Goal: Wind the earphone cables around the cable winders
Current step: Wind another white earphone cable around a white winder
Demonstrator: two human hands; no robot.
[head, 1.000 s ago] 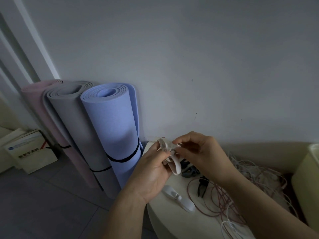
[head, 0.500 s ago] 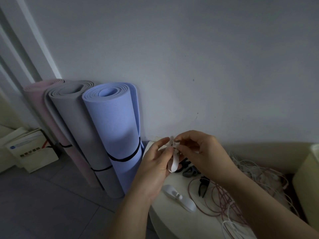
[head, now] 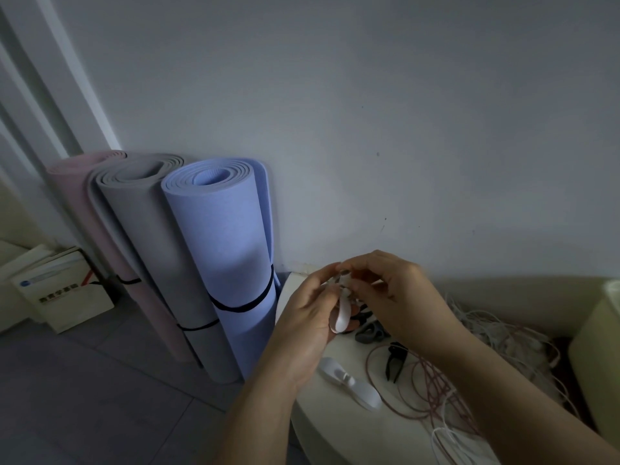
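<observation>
A white cable winder hangs upright above the table's left end, held between both hands. My left hand cups it from the left with fingers curled round it. My right hand pinches its top end with thumb and forefinger. A second white winder lies flat on the cream table below my hands. Red earphone cable loops lie on the table to the right, with white cables tangled behind them. Dark winders lie near the red loops.
Three rolled mats, blue, grey and pink, stand against the wall left of the table. A cream box stands at the right edge. Books sit on the floor at far left.
The white winder has turned from slanted to hanging upright, and both hands have closed in around its top end. The view has shifted slightly.
</observation>
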